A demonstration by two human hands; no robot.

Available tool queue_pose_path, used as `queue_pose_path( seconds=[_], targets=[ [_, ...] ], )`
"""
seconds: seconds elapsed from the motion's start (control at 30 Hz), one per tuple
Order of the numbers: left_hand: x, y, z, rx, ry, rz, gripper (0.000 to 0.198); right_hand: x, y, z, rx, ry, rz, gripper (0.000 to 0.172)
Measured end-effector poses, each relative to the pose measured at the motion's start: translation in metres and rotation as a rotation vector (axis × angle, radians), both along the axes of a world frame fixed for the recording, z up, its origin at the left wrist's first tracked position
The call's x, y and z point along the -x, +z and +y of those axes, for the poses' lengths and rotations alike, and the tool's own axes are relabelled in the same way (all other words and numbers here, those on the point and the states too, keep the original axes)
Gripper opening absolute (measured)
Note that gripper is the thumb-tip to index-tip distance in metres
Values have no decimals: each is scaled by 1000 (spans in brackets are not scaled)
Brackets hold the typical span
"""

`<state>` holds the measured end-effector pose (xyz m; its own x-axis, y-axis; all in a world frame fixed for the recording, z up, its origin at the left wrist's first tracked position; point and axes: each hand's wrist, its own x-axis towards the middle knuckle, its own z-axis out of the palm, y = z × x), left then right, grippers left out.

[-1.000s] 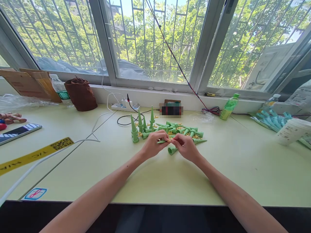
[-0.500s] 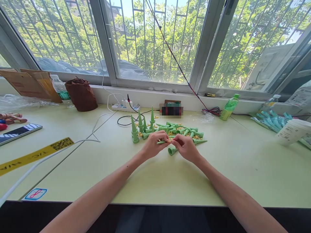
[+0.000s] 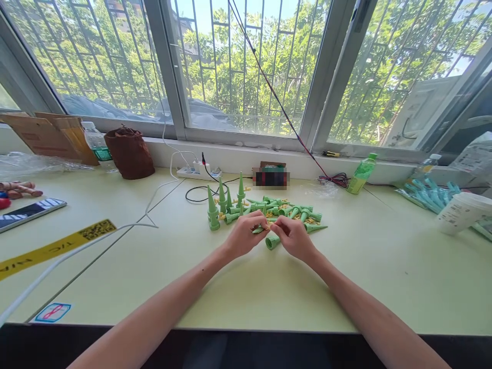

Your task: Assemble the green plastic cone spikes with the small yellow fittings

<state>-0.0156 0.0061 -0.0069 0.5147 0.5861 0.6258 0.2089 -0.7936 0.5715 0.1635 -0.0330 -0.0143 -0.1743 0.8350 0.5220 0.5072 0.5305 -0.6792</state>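
My left hand [image 3: 246, 236] is closed around a green plastic watering spike [image 3: 258, 230], its tip partly showing between the fingers. My right hand [image 3: 295, 237] meets it fingertip to fingertip, pinching a small yellow valve [image 3: 270, 224] against the spike; the fingers hide most of it. Just below the hands lies another green spike with its round open end [image 3: 271, 243] facing me. Behind them is a loose pile of green spikes [image 3: 295, 211] mixed with small yellow valves. Several spikes [image 3: 213, 211] stand upright on their caps to the left, some with yellow valves fitted.
Across the back are a power strip [image 3: 199, 173], a brown pouch [image 3: 128, 152] and a green-capped bottle [image 3: 362, 174]. A phone [image 3: 31, 213] and a white cable [image 3: 143, 222] lie left. A paper cup [image 3: 464, 211] and pale blue items [image 3: 430, 192] are at the right.
The hands stay together in nearly the same place. My left hand has turned slightly, covering more of the spike. The whole view has shifted a little.
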Motion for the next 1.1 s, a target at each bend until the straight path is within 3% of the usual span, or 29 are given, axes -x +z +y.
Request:
queue_pose_path(
  seconds=[0.6,0.87,1.1],
  targets=[
    [-1,-1,-1,-4,36,47,9,1,1,0,13,-31,-80,37],
    [-2,0,-1,9,105,55,10,2,2,-2,74,31,-8,23],
    [-3,-1,-3,57,102,68,9,1,-2,0,74,10,-13,23]
  ],
)
